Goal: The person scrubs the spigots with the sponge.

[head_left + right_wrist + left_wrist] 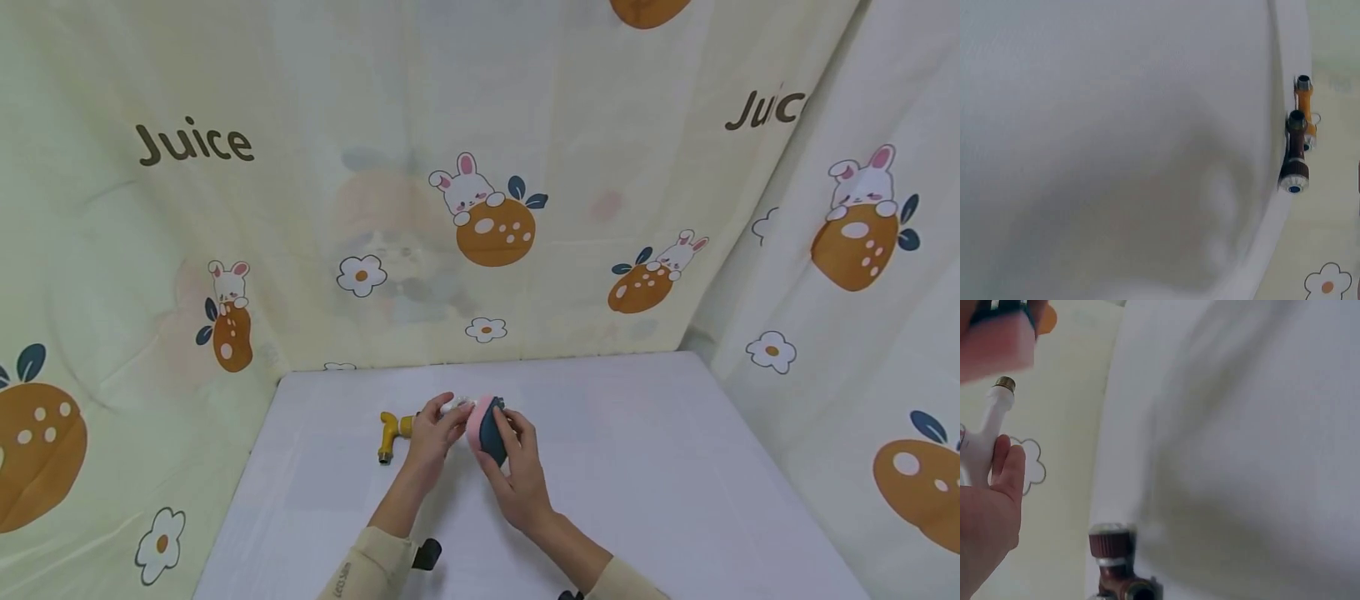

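Left hand: your left hand (429, 440), just below the middle of the head view, holds the white tap, its fingers and thumb closed about the body.
White tap: this tap (984, 440) is at the left edge of the left wrist view, held up off the tabletop (637, 450), its brass threaded end (1005, 383) pointing up towards the sponge. In the head view it is mostly hidden by your fingers.
Right hand: your right hand (521, 477), just right of the left one in the head view, grips the sponge, thumb below and fingers over the dark back.
Sponge: the sponge (486, 432) is low in the centre of the head view, pink face turned left towards your left hand, dark blue back turned right. It sits just beside the brass end; you cannot tell whether they touch.
Yellow tap: this one (389, 436) lies on the tabletop, left of your left hand in the head view.
Dark red tap: it (1112, 545) shows at the bottom of the left wrist view, ribbed knob upward in the frame, and again at the right of the right wrist view, near the yellow tap.
Backdrop: a curtain (300, 208) printed with rabbits, oranges and flowers fills the upper part of your head view.
Sleeves: beige cuffs (378, 554) enter at the bottom.
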`<state>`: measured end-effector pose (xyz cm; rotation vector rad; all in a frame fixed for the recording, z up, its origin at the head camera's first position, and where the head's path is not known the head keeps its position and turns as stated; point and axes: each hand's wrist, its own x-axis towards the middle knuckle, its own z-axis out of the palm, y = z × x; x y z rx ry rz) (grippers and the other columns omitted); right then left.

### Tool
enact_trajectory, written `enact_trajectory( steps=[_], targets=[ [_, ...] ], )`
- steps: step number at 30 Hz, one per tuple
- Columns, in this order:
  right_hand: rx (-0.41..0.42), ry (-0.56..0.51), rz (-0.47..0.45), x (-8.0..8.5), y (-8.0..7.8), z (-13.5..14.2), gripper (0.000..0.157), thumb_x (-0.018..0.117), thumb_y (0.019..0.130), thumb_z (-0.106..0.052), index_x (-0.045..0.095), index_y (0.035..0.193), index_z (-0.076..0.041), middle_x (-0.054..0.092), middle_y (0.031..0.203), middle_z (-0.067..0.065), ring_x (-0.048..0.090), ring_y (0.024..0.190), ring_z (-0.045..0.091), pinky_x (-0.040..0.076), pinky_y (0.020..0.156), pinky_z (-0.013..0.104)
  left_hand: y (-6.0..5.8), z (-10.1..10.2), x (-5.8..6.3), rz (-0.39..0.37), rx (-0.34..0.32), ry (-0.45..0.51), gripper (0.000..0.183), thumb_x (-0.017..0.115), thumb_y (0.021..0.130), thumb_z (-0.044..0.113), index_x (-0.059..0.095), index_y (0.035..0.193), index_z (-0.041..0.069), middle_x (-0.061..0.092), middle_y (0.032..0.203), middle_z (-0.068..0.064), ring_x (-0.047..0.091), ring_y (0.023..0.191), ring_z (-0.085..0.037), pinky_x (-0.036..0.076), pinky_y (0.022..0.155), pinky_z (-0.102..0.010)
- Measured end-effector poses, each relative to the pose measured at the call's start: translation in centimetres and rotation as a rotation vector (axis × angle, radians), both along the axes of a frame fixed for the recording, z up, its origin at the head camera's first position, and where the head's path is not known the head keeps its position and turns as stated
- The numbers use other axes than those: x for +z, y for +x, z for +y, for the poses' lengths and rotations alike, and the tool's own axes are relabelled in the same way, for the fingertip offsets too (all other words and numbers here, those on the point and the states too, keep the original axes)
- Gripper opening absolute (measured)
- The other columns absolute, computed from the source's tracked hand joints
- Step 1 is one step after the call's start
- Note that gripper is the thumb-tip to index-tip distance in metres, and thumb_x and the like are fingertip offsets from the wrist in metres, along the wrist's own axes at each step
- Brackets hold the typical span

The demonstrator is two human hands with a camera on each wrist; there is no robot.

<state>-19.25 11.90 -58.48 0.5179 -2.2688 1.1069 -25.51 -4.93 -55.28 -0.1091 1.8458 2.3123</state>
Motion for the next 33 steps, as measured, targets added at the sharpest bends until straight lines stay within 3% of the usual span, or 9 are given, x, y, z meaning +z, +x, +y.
enact_trajectory(
  steps=[3, 7, 11, 14, 21, 28, 33],
  targets=[
    [-0.026, 0.042, 0.019, -0.1, 0.0, -0.4, 0.076, 0.073, 0.097, -0.015, 0.035, 0.163, -0.015, 0.038, 0.154, 0.019, 0.051, 0.135, 0.031, 0.057, 0.101, 0.049, 0.3, 0.4, 0.1, 0.007, -0.072, -0.037, 0.063, 0.067, 0.098, 0.049, 0.056, 0.142, 0.005, 0.065, 0.128, -0.008, 0.066, 0.109, -0.013, 0.054, 0.104, -0.031],
    [-0.054, 0.067, 0.054, 0.3, -0.4, -0.4, 0.075, 0.074, 0.096, -0.015, 0.037, 0.162, -0.016, 0.040, 0.152, 0.021, 0.051, 0.135, 0.035, 0.060, 0.096, 0.052, 0.4, 0.4, -0.1, 0.038, -0.178, -0.076, 0.051, 0.052, 0.103, 0.053, 0.070, 0.114, 0.007, 0.068, 0.104, -0.001, 0.062, 0.096, -0.014, 0.049, 0.097, -0.031],
    [-0.061, 0.101, 0.087, 1.0, -0.7, -0.1, 0.075, 0.075, 0.094, -0.013, 0.040, 0.160, -0.017, 0.042, 0.152, 0.022, 0.050, 0.133, 0.035, 0.061, 0.092, 0.051, 0.3, 0.2, -0.2, 0.034, -0.229, -0.047, 0.042, 0.050, 0.103, 0.051, 0.073, 0.099, 0.016, 0.062, 0.101, 0.004, 0.053, 0.102, -0.016, 0.039, 0.096, -0.033],
    [-0.062, 0.122, 0.099, 1.3, -0.8, 0.2, 0.075, 0.076, 0.093, -0.012, 0.043, 0.159, -0.019, 0.043, 0.151, 0.021, 0.050, 0.134, 0.035, 0.061, 0.093, 0.051, 0.3, 0.1, -0.1, 0.022, -0.257, -0.025, 0.038, 0.049, 0.103, 0.048, 0.072, 0.099, 0.018, 0.058, 0.105, 0.004, 0.047, 0.108, -0.018, 0.032, 0.095, -0.036],
    [-0.074, 0.205, 0.144, 1.7, -1.7, 1.4, 0.069, 0.075, 0.093, -0.015, 0.048, 0.156, -0.022, 0.044, 0.150, 0.021, 0.048, 0.133, 0.039, 0.059, 0.095, 0.054, 0.5, 0.1, 0.1, 0.012, -0.322, 0.008, 0.034, 0.045, 0.104, 0.044, 0.071, 0.099, 0.021, 0.065, 0.093, 0.007, 0.051, 0.103, -0.019, 0.029, 0.091, -0.036],
    [-0.122, 0.305, 0.188, 1.4, -2.2, 2.2, 0.070, 0.079, 0.090, -0.018, 0.051, 0.154, -0.025, 0.046, 0.147, 0.021, 0.050, 0.130, 0.039, 0.056, 0.097, 0.054, 0.7, 0.0, 0.2, 0.023, -0.363, -0.020, 0.041, 0.043, 0.104, 0.049, 0.070, 0.106, 0.019, 0.069, 0.090, 0.004, 0.050, 0.099, -0.019, 0.026, 0.086, -0.038],
    [-0.165, 0.366, 0.213, 1.3, -2.6, 3.0, 0.066, 0.079, 0.090, -0.017, 0.056, 0.151, -0.027, 0.049, 0.144, 0.022, 0.050, 0.128, 0.039, 0.052, 0.100, 0.054, 0.8, 0.1, 0.5, 0.032, -0.367, -0.056, 0.045, 0.045, 0.103, 0.052, 0.069, 0.114, 0.015, 0.069, 0.098, 0.000, 0.053, 0.100, -0.019, 0.025, 0.086, -0.039]
  ],
)
